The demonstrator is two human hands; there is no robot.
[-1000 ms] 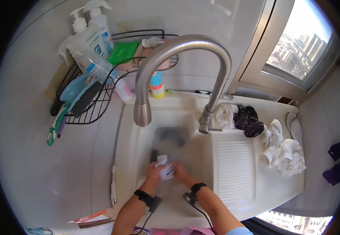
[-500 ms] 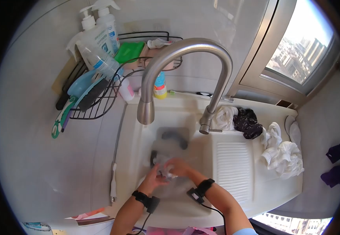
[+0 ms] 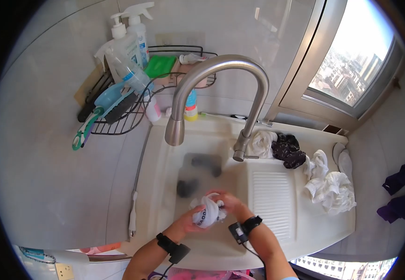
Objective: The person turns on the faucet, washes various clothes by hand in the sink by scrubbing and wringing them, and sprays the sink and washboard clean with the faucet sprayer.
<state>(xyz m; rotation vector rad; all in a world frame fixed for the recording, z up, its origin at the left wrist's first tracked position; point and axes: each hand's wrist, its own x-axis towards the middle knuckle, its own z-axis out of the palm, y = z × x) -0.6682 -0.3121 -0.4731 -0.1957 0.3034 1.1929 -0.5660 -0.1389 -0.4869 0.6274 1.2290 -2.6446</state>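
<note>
A wet white cloth item with dark lettering, bunched up so that its kind is unclear, is held above the cloudy water in the sink basin. My left hand grips its lower left side. On the upper right, the fingers of my right hand close around it. Two dark cloth pieces lie in the water, one dark piece just beyond my left hand and another dark piece farther back.
A curved metal faucet arches over the basin. To the right are a ribbed washboard, a dark patterned cloth and crumpled white cloths. A wire rack with bottles and brushes hangs at the left corner.
Both hands have lifted the white cloth out of the water, and its lettering now shows. The near dark piece in the basin is more visible. The camera view has shifted slightly.
</note>
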